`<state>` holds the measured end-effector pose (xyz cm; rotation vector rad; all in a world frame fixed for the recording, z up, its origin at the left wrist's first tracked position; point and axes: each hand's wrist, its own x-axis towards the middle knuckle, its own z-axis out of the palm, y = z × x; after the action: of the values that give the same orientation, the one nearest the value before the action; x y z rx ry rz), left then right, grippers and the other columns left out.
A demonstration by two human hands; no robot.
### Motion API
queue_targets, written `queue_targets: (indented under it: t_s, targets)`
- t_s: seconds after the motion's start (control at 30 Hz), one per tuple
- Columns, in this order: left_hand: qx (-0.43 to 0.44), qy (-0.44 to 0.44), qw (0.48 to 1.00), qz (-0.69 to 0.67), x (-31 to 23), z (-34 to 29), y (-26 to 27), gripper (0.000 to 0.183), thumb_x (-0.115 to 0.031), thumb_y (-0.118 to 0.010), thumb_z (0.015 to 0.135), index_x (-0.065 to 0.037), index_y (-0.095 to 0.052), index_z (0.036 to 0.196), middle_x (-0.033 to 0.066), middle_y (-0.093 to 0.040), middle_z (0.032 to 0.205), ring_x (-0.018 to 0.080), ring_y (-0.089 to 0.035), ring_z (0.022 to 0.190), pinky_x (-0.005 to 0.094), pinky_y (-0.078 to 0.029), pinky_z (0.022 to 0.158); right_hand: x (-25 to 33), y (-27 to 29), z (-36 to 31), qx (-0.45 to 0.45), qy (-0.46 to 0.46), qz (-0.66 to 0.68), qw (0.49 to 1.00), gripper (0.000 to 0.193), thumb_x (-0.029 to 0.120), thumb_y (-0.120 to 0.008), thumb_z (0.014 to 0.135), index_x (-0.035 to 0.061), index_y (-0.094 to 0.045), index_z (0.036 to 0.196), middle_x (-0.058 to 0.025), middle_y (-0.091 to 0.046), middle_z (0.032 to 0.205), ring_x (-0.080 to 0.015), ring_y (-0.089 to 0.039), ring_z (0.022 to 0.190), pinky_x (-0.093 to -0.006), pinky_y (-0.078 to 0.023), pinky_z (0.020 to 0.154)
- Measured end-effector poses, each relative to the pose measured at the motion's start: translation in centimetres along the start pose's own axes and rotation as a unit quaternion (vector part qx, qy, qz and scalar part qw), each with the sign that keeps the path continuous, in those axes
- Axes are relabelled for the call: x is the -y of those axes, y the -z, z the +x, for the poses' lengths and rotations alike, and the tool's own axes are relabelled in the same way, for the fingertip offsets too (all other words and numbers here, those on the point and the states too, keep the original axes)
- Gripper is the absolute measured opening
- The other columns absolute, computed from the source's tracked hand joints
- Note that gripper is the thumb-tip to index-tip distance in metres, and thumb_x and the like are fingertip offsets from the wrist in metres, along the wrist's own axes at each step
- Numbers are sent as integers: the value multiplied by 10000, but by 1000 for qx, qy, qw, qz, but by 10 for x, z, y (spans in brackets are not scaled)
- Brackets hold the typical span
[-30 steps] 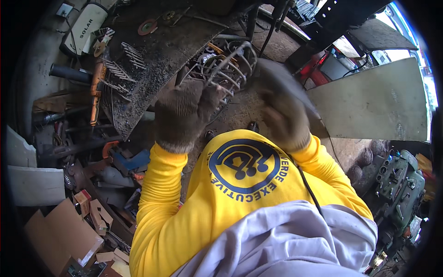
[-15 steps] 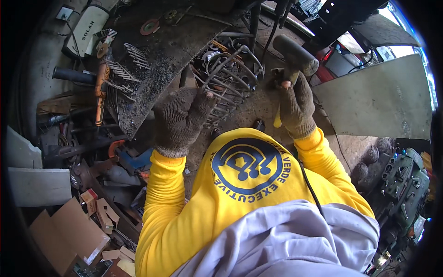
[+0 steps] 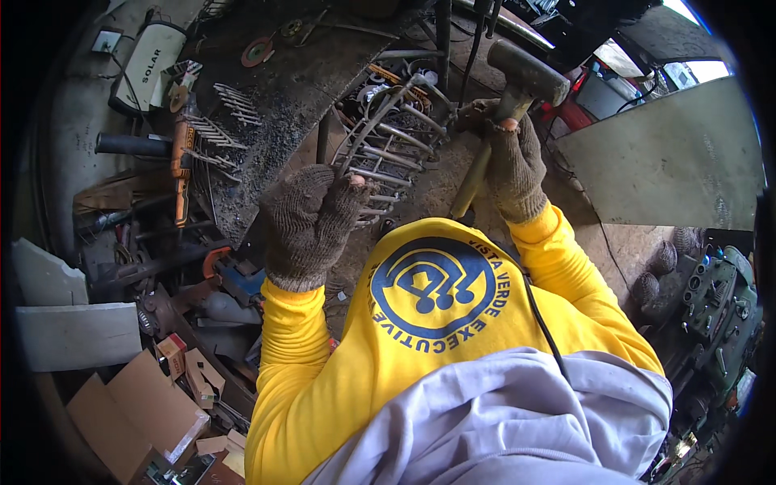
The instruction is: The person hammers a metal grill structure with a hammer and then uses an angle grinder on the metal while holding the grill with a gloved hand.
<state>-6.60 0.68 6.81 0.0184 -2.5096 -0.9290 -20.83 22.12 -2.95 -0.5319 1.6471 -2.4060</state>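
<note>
My left hand (image 3: 311, 222), in a brown knitted glove, is closed round the near left end of a metal rod frame (image 3: 388, 153). The frame has a row of rungs like a small rack and a bent bar at its far end, and hangs beside the dark workbench's edge. In my right hand (image 3: 520, 174), also gloved, is a hammer (image 3: 528, 74) with a heavy cylindrical head, gripped close below the head. Its handle slants down and left below my fist. The hammer head is raised apart from the frame. A bare fingertip or thumb tip shows through each glove.
On the dark, grit-covered workbench (image 3: 283, 89) lie short metal rods (image 3: 237, 103) and a cutting disc (image 3: 257, 50). An orange power tool (image 3: 183, 162) sits at its left. Cardboard boxes (image 3: 145, 404) stand lower left, a flat grey panel (image 3: 659, 158) at right, a green machine (image 3: 719, 315) lower right.
The rod frame has tilted and shifted slightly left and down with my left hand. The hammer has turned, its handle showing longer toward the lower left. Both hands keep their hold.
</note>
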Motion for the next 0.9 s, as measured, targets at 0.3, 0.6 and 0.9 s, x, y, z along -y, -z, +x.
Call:
queue_targets:
  t_s: [0.3,0.6,0.9]
  targets:
    - [10,-41,998,39,-2,3,0,191,-207,-759,874,-22,-714,869,118,-677,729,255,-651,609,363,-478,557,-1,6,1,0,-21,-55,998,428,340,-481,1053,-18,-535,1281,-125,-640,1181,-207,-630,1080,-345,-479,984]
    - [43,69,995,-50,-2,4,1,184,-193,-741,900,-16,-692,880,71,-680,754,196,-649,673,319,-499,637,20,-1,-3,30,-80,-7,996,438,339,-594,1007,18,-564,1303,-31,-651,1054,-86,-578,903,-247,-478,812]
    - [-26,149,976,-157,14,-1,-33,301,-287,-635,975,10,-682,970,122,-682,776,223,-649,661,359,-493,601,0,-5,-14,-19,21,-50,998,426,376,-612,987,23,-568,1221,-39,-630,1014,-101,-595,856,-255,-494,755]
